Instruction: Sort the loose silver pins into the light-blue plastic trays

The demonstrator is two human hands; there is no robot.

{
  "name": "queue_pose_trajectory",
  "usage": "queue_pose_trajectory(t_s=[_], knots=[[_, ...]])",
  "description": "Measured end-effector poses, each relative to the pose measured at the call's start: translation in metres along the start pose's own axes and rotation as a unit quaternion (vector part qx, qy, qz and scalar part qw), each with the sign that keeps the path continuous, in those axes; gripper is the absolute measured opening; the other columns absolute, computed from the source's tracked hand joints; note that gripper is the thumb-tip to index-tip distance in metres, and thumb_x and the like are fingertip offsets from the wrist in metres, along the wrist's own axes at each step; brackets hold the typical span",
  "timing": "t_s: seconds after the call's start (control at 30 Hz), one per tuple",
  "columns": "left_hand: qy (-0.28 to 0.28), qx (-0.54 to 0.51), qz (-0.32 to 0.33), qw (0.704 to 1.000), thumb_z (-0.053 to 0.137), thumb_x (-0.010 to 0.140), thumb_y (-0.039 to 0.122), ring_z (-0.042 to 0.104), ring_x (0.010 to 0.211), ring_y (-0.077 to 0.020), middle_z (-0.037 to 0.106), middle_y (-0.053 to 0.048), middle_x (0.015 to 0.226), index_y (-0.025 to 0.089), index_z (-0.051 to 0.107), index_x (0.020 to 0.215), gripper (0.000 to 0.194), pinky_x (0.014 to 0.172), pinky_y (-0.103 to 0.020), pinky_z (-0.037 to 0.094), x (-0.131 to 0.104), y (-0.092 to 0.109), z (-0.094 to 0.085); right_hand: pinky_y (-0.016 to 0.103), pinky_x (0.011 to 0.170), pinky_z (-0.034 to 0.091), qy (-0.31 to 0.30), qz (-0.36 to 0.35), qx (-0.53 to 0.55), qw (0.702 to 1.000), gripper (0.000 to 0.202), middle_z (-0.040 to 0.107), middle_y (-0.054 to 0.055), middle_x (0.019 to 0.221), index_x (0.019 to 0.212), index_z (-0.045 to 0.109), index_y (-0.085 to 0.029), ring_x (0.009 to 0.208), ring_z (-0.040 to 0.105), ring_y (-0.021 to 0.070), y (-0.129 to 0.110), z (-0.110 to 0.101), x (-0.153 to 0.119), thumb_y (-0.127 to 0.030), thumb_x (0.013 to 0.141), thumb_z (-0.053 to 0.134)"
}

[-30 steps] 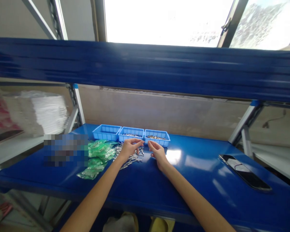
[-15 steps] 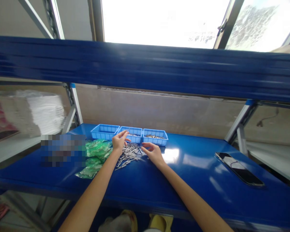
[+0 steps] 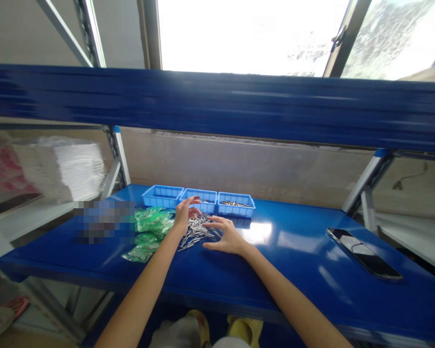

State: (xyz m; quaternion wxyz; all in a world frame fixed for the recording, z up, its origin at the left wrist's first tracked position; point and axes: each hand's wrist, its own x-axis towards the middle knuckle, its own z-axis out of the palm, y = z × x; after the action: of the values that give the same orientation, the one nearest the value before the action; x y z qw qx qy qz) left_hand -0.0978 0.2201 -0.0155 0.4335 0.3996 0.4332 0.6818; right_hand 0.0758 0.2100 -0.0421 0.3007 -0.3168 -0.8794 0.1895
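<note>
A heap of thin silver metal rods lies loose on the blue shelf top, between my two hands. My left hand is held over the heap's back left side, in front of the middle blue bin; its fingers are apart and I see nothing in them. Low at the heap's right edge, my right hand has thumb and fingers spread, with the fingertips over the rods. Some rods lie in the middle bin, partly hidden by my left hand. More rods are in the right blue bin.
Green plastic bags lie left of the heap, beside a pixelated patch. The left blue bin shows no rods. A phone rests at the right. A thick blue beam crosses above the shelf top.
My right hand has moved left over the rods and its fingers have spread wider. My left hand's raised fingers have parted from a pinch. The view has shifted slightly.
</note>
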Motion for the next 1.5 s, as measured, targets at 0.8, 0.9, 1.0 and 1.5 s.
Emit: queue_pose_trajectory(t_s=[0.8, 0.9, 1.0, 1.5], knots=[[-0.091, -0.006, -0.061, 0.994, 0.05, 0.066, 0.042, 0.047, 0.038, -0.0084, 0.056, -0.001, 0.064, 0.012, 0.059, 0.076, 0.033, 0.037, -0.022, 0.03, -0.007, 0.008, 0.006, 0.038, 0.1, 0.024, -0.109, -0.118, 0.013, 0.987, 0.023, 0.051, 0.0, 0.123, 0.097, 0.066, -0.03, 0.114, 0.045, 0.0199, -0.039, 0.012, -0.001, -0.031, 0.076, 0.058], [-0.09, -0.012, -0.07, 0.993, 0.05, 0.066, 0.04, 0.047, 0.038, -0.0083, 0.056, 0.0, 0.064, 0.012, 0.058, 0.075, 0.031, 0.038, -0.022, 0.033, -0.007, 0.008, 0.007, 0.04, 0.099, 0.025, -0.1, -0.104, -0.018, 0.989, 0.036, 0.051, 0.003, 0.124, 0.11, 0.059, -0.029, 0.115, 0.044, 0.022, -0.034, 0.013, 0.001, -0.036, 0.075, 0.058], [-0.086, -0.021, -0.073, 0.993, 0.049, 0.066, 0.04, 0.046, 0.039, -0.0082, 0.056, -0.001, 0.064, 0.012, 0.058, 0.076, 0.031, 0.041, -0.023, 0.036, -0.007, 0.007, 0.006, 0.041, 0.097, 0.027, -0.088, -0.087, -0.033, 0.992, 0.043, 0.05, 0.006, 0.125, 0.115, 0.056, -0.026, 0.115, 0.043, 0.0242, -0.028, 0.013, 0.002, -0.041, 0.075, 0.057], [-0.021, -0.039, -0.035, 0.998, 0.045, 0.065, 0.043, 0.045, 0.038, -0.0079, 0.053, 0.0, 0.057, 0.013, 0.057, 0.072, 0.032, 0.036, -0.021, 0.027, -0.003, 0.01, -0.001, 0.035, 0.086, 0.041, 0.081, -0.021, -0.017, 0.996, 0.018, 0.059, 0.002, 0.112, 0.09, 0.067, -0.027, 0.099, 0.056, 0.0194, -0.009, 0.004, 0.007, -0.025, 0.077, 0.054]])
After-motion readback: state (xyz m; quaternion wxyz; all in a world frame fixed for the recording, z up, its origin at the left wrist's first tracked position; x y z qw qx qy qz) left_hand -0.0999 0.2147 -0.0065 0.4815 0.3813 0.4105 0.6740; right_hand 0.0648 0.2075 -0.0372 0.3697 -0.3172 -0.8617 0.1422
